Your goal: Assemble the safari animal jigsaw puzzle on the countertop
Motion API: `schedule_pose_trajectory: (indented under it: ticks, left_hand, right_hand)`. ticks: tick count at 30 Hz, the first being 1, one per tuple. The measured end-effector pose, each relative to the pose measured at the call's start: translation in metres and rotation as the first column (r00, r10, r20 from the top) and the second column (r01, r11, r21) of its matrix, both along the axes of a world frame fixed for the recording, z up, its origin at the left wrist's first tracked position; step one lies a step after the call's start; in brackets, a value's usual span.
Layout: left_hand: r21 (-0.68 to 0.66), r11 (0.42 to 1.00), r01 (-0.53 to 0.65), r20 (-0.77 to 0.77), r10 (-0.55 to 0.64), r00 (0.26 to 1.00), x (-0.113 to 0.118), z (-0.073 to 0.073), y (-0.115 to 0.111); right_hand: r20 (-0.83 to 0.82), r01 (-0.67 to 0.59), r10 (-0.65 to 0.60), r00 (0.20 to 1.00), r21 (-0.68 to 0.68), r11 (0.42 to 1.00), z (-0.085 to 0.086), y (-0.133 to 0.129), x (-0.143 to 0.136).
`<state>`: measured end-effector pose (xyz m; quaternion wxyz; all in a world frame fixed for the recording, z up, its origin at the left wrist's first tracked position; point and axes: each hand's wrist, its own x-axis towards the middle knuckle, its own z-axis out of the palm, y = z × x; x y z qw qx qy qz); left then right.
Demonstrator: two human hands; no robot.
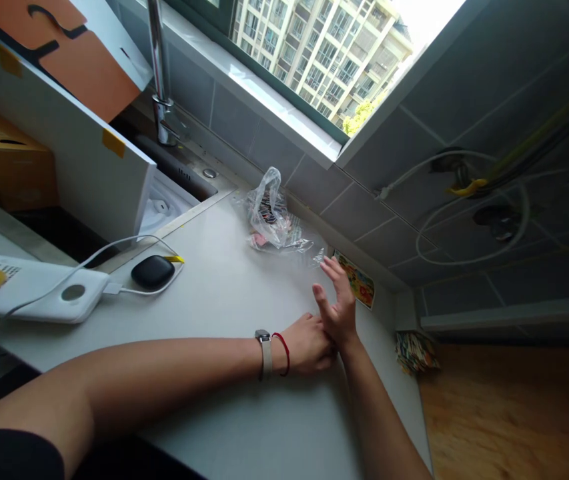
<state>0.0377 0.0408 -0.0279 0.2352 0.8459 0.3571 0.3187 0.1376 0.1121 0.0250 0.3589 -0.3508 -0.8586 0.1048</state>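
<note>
Head view: down onto a white countertop (pixel 199 307), with both hands bare and meeting over it. Left hand (pixel 309 343) curled in, knuckles up, overlapping the base of the right hand (pixel 339 310); cannot tell whether closed around anything. On the left wrist, a watch (pixel 265 357) and a red bracelet (pixel 284 353). Right hand raised and spread, thumb apart from the fingers, palm bare. Just beyond the right fingertips, a crumpled clear plastic bag (pixel 275 223) with something pink inside. Close behind the right hand, by the wall, a colourful card (pixel 357 280). Off to the right of both hands, a stack of printed cards (pixel 415 351). Well to their left, a black case (pixel 153 273) beside a white cable (pixel 139 291).
</note>
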Motion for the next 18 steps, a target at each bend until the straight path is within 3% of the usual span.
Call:
schedule_pose_trajectory:
  ticks: [5,7,9,11,13,15,16,18]
  left_hand:
    - [-0.117,0.992,-0.045,0.139,0.061,0.988,-0.006,0.005,-0.001]
    - [-0.238,0.971,-0.028,0.318,0.106,0.942,-0.007,0.005,-0.001]
    - [-0.269,0.963,0.010,0.338,0.085,0.937,-0.008,0.005,-0.002]
    - [-0.263,0.964,0.042,0.305,0.042,0.951,-0.009,0.005,-0.004]
    - [-0.264,0.963,0.055,0.275,0.020,0.961,-0.010,0.006,-0.005]
    - [-0.271,0.961,0.045,0.259,0.028,0.965,-0.011,0.007,-0.007]
    - [-0.275,0.961,0.037,0.250,0.035,0.968,-0.012,0.008,-0.007]
    - [-0.279,0.960,0.025,0.225,0.039,0.974,-0.012,0.008,-0.008]
  right_hand:
    - [-0.006,0.285,-0.285,0.959,0.023,0.958,-0.021,-0.063,0.083]
    - [0.072,0.325,-0.329,0.942,0.060,0.944,-0.026,-0.075,0.111]
    - [0.108,0.387,-0.403,0.909,0.145,0.911,-0.026,-0.077,0.139]
    - [0.006,0.545,-0.561,0.828,0.234,0.805,-0.022,-0.072,0.170]
    - [-0.136,0.705,-0.699,0.702,0.270,0.655,-0.020,-0.065,0.199]
    - [-0.155,0.786,-0.784,0.601,0.294,0.544,-0.024,-0.059,0.222]
    - [-0.115,0.804,-0.815,0.569,0.288,0.520,-0.029,-0.058,0.230]
    - [-0.002,0.803,-0.828,0.561,0.243,0.544,-0.040,-0.057,0.239]
